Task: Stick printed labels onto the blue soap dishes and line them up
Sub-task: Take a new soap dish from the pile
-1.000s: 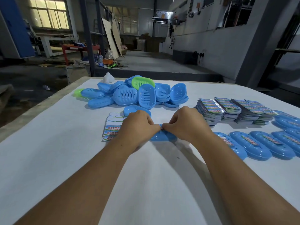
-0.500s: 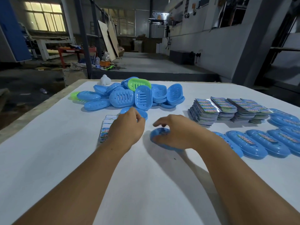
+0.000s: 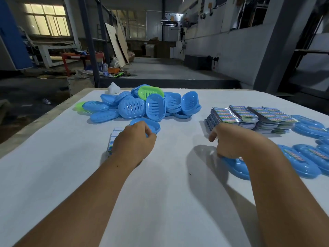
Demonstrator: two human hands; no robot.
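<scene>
1. Blue labelled dish [image 3: 236, 166] sits at the near-left end of the finished row [image 3: 302, 161], on the right; your right hand [image 3: 229, 143] covers its far end, fingers curled down onto it, index raised. Whether they clamp the rim, cannot tell.
2. Nudge it so it's parallel with its neighbour, just beside, not overlapping.
3. Your left hand [image 3: 133, 141] curls its fingertips on the near rim of the next bare dish [image 3: 149, 126], in front of the unlabelled pile [image 3: 142, 106].
4. Small label stack [image 3: 113, 139] lies partly under that hand; peel one only.
5. Bigger label stacks [image 3: 249, 116] lie far right on the white table [image 3: 53, 175].
</scene>
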